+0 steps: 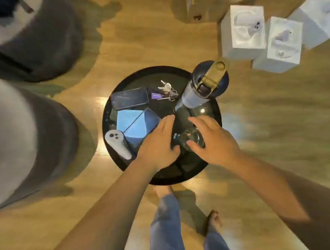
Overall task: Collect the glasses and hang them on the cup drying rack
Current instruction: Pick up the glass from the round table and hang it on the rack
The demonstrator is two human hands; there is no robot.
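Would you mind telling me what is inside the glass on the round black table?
The glass looks empty; the table shows through it. The right hand covers its near rim.

A glossy black round table is set on a tan wood-grain floor. Near its far edge a dark phone, silver keys with a purple tag and a grey bottle with a navy, gold-clasped lid are seen. A blue booklet and white remote occupy the left edge. A clear glass is near the front. White boxes are printed with grey.
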